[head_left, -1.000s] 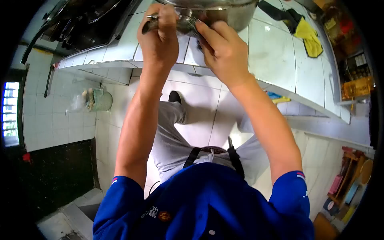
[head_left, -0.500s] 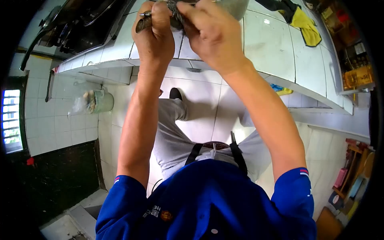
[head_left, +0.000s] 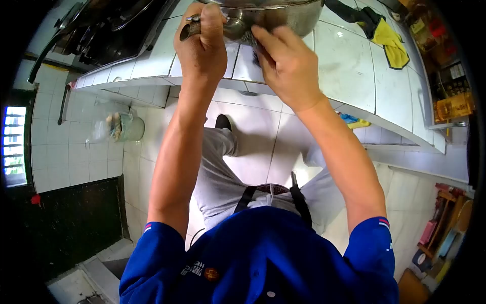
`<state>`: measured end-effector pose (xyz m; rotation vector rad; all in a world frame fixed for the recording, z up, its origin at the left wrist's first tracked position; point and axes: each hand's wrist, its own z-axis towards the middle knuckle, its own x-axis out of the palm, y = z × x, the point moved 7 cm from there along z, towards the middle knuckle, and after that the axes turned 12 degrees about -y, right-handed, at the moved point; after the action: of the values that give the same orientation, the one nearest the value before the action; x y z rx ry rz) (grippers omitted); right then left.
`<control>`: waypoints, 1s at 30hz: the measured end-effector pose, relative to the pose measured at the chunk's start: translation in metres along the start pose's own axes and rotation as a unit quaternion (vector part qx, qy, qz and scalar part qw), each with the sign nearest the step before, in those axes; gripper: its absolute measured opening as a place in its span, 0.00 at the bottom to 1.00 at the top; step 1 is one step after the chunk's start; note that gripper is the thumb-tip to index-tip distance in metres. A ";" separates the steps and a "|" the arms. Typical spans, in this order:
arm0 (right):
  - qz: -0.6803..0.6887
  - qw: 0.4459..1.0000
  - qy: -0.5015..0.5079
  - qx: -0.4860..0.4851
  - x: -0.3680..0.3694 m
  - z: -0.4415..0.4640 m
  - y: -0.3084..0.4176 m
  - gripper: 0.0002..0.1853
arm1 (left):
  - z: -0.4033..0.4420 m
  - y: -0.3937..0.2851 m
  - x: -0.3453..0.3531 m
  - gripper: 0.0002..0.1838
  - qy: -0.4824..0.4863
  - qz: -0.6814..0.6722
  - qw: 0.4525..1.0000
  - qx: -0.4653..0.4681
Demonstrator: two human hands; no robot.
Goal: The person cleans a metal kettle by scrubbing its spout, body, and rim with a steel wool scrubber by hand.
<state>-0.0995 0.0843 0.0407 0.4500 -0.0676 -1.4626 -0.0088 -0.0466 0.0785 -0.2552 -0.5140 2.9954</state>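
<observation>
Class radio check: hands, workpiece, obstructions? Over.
Left hand gripping hollow metal handle of round silver metal pot. Right hand pinching blurred dark wiry pad near handle's base. Nothing visibly obstructing.

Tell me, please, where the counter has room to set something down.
The widest bare patch of counter lies between the metal pot and the yellow-and-black cloth; a narrower one, between the black stove and the left hand. The pot's near side, by the right hand, is crowded.
</observation>
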 end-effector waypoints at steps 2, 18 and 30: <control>0.026 0.999 -0.044 -0.017 0.007 0.019 0.009 0.19 | -0.004 0.002 -0.001 0.18 -0.010 0.004 0.999 -0.034; -0.023 0.997 0.060 0.035 -0.016 -0.008 -0.018 0.18 | -0.011 0.002 -0.001 0.15 0.019 -0.106 0.983 -0.149; -0.020 0.993 0.071 0.091 -0.023 -0.006 -0.029 0.20 | -0.048 0.017 -0.005 0.28 -0.041 -0.101 0.984 -0.138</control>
<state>-0.1282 0.1067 0.0310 0.7061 -0.0803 -1.4654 0.0035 -0.0472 0.0292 -0.0901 -0.9059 2.7426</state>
